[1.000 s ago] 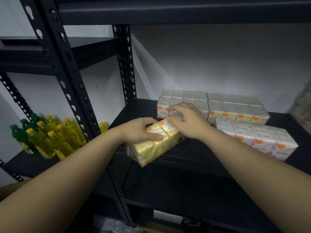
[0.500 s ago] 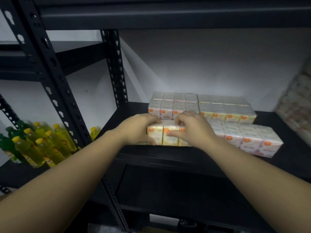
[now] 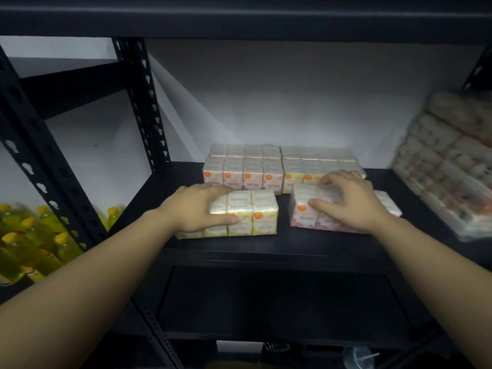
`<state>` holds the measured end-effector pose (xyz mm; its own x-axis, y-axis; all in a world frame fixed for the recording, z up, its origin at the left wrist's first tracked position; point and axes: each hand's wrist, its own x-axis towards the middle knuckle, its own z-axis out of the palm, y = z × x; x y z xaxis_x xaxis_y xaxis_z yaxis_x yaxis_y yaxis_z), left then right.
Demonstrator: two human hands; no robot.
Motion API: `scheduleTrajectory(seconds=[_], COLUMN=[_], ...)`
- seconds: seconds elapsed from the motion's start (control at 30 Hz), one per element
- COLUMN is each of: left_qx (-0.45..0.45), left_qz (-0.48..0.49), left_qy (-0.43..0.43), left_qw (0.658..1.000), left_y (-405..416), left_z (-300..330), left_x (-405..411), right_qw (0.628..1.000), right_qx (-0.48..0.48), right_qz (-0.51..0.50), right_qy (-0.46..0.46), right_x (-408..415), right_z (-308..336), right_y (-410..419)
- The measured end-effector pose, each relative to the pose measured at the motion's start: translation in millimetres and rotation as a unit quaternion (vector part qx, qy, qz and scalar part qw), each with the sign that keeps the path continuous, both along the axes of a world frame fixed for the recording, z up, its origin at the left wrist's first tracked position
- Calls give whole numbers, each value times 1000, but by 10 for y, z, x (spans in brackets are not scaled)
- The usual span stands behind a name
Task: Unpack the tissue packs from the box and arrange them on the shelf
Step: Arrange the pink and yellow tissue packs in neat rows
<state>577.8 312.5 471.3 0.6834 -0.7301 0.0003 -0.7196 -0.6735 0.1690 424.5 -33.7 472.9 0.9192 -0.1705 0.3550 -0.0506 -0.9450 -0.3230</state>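
Observation:
A yellow tissue pack [image 3: 250,213] lies flat near the front of the black shelf [image 3: 266,246]. My left hand [image 3: 198,209] grips its left end, fingers over the top and thumb on the front face. To its right lies a pink tissue pack [image 3: 306,209]; my right hand [image 3: 346,201] grips it, fingers curled over the top and thumb on the front. Behind them stand a pink pack [image 3: 242,171] and a yellow pack [image 3: 306,166] in a row against the wall. The box is out of view.
A large wrapped bundle of rolls [image 3: 447,161] leans at the shelf's right end. Yellow and green bottles [image 3: 32,235] fill the neighbouring shelf on the left. Perforated black uprights [image 3: 143,102] frame the bay. A lower shelf lies dark below.
The yellow pack has gone from tilted in both hands to flat on the shelf. My right hand left it and moved right onto the pink pack. The view shifted right.

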Motion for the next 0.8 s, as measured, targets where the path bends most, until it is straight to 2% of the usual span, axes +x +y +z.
scheduleTrajectory(seconds=[0.13,0.3,0.53,0.8], left_qx=[-33,-51,-57,-72], left_qz=[-49,-59,-60,-52], left_qy=[32,11,9,22], left_qw=[998,997,996,996], left_y=[143,170,160,278], left_z=[44,-2,-44,-53], left_x=[62,19,-49,-162], right_qw=[997,997,998,999], right_qx=[1,8,26,8], right_qz=[-51,-63,-40,22], right_qy=[49,46,36,44], right_x=[-320,-424,-203,445], right_z=[-9,-103,-116,-138], right_y=[-468,-575,-372,244])
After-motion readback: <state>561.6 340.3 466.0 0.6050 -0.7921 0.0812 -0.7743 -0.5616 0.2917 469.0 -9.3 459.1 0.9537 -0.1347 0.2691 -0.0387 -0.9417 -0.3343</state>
